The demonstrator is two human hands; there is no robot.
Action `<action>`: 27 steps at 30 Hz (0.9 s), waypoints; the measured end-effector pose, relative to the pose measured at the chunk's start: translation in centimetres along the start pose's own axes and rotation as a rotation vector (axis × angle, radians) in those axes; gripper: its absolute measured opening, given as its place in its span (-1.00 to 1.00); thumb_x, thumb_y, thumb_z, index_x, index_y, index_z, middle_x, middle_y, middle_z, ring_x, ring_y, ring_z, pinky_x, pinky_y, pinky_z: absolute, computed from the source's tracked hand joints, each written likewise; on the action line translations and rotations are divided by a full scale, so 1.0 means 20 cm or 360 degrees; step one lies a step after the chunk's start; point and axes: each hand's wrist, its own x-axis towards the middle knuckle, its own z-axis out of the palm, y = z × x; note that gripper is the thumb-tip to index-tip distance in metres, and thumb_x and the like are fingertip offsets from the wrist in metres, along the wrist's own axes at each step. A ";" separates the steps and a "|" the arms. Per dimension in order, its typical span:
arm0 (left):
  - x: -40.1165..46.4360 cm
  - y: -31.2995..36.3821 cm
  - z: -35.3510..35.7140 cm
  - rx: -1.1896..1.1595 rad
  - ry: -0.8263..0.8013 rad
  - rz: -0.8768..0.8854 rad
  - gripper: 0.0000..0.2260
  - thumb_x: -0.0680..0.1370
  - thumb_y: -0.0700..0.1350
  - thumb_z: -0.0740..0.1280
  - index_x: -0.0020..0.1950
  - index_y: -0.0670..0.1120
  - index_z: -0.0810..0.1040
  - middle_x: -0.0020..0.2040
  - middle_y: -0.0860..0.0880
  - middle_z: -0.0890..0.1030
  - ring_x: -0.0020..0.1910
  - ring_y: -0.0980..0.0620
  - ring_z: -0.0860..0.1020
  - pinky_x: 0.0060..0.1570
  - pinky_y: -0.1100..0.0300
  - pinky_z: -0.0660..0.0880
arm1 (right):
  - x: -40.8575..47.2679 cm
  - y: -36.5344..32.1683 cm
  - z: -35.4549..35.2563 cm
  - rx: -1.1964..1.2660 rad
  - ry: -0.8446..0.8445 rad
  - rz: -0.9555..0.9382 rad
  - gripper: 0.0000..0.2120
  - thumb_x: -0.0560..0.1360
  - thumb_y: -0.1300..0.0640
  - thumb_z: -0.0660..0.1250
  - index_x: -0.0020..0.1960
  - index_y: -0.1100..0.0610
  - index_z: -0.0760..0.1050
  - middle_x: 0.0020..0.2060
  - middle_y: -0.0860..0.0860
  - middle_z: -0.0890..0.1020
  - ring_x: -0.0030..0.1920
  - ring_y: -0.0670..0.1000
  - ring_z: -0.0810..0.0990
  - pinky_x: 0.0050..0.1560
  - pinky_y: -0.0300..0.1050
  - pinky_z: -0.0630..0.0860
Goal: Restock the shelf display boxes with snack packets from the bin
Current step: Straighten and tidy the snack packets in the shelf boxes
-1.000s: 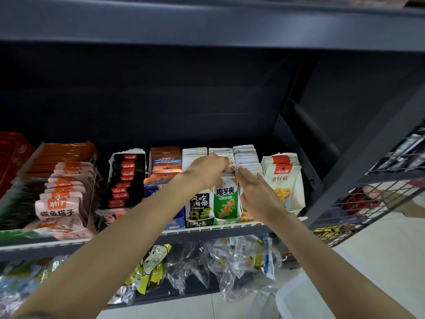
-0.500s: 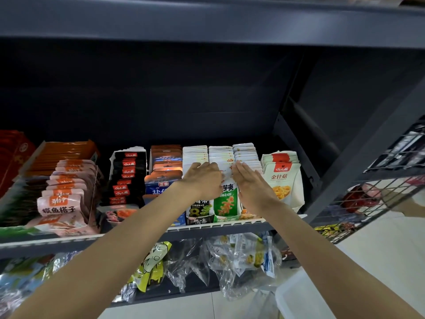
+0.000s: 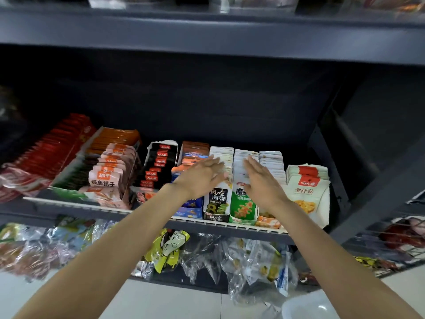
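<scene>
Two display boxes sit side by side at the near edge of your shelf [image 3: 230,224]: the black-and-white box [image 3: 217,203] and the green box [image 3: 243,204] just right of it, both packed with upright snack packets. Your left hand [image 3: 202,177] hovers flat, fingers straight, over the black-and-white box's row; your right hand [image 3: 262,180] is equally flat and released over the green row. Farther right stand white packets [image 3: 307,192]. A white bin [image 3: 305,306] shows at the bottom right.

the black display box [image 3: 217,203] reads "风吃海带" with a large "8". the white packet [image 3: 305,192] reads "金针菇". the pink packet [image 3: 102,180] reads "鳀鱼搭子". the green box [image 3: 243,203] shows "魔", the rest hidden.
</scene>
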 end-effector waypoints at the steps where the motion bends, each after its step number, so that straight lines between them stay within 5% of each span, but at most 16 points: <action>1: -0.01 -0.03 0.00 0.0043 0.0041 -0.0016 -0.54 0.65 0.12 -0.04 0.53 0.01 0.13 0.55 0.06 0.07 0.52 0.12 -0.06 0.49 0.10 -0.07 | 0.01 -0.02 0.00 0.0074 -0.0018 -0.0052 -0.34 0.59 0.16 0.17 0.54 0.10 -0.14 0.53 -0.02 -0.13 0.53 -0.03 -0.11 0.49 -0.13 -0.12; 6: -0.07 -0.13 0.01 0.0181 -0.0105 0.0064 -0.54 0.65 0.09 -0.07 0.54 0.03 0.01 0.55 0.06 -0.01 0.52 0.12 -0.12 0.50 0.10 -0.14 | 0.00 -0.11 0.06 0.0171 -0.0216 -0.0227 -0.36 0.60 -0.05 0.12 0.54 0.05 -0.13 0.53 -0.08 -0.11 0.52 -0.09 -0.14 0.46 -0.14 -0.22; 9: -0.08 -0.16 0.02 0.0243 -0.0100 0.0139 -0.51 0.65 0.07 -0.02 0.55 0.01 -0.05 0.56 0.03 -0.05 0.52 0.12 -0.14 0.48 0.15 -0.14 | 0.00 -0.12 0.11 -0.0044 -0.0044 -0.0251 -0.40 0.62 -0.09 0.05 0.54 0.09 -0.10 0.53 -0.01 0.02 0.52 -0.08 -0.05 0.47 -0.12 -0.19; 14: -0.04 -0.17 -0.01 0.0170 0.0093 0.0115 -0.41 0.56 0.17 0.20 0.52 0.02 0.11 0.53 0.03 0.16 0.48 0.03 0.18 0.43 0.06 0.19 | 0.06 -0.16 0.09 -0.0084 0.0050 -0.0219 -0.39 0.59 -0.09 0.14 0.53 0.12 0.03 0.52 0.01 0.10 0.52 -0.05 0.00 0.48 -0.10 -0.17; 19: 0.06 -0.18 0.00 0.0200 -0.0055 0.0000 -0.30 0.49 0.16 0.30 0.53 -0.01 0.08 0.54 0.05 0.08 0.47 -0.02 0.20 0.34 -0.13 0.30 | 0.15 -0.16 0.05 -0.0310 -0.0136 -0.0176 -0.21 0.51 -0.13 0.27 0.53 0.18 -0.04 0.53 0.04 0.02 0.52 -0.01 -0.02 0.49 -0.06 -0.16; 24: 0.01 -0.15 0.00 0.0089 0.0090 0.0069 -0.45 0.49 -0.02 0.36 0.43 -0.05 0.28 0.38 0.00 0.29 0.30 -0.04 0.40 0.20 0.01 0.41 | 0.14 -0.18 0.07 -0.0322 0.0046 -0.0148 -0.29 0.42 -0.10 0.40 0.45 0.13 0.22 0.34 0.00 0.30 0.36 0.05 0.26 0.38 -0.06 0.24; 27: -0.02 -0.13 -0.03 0.0002 0.0185 0.0133 -0.42 0.46 -0.06 0.41 0.41 -0.04 0.25 0.34 -0.05 0.36 0.28 -0.06 0.40 0.13 0.08 0.39 | 0.12 -0.19 0.06 -0.0179 0.0055 -0.0100 -0.23 0.35 -0.05 0.48 0.43 0.08 0.20 0.24 0.01 0.35 0.30 0.03 0.29 0.21 -0.09 0.35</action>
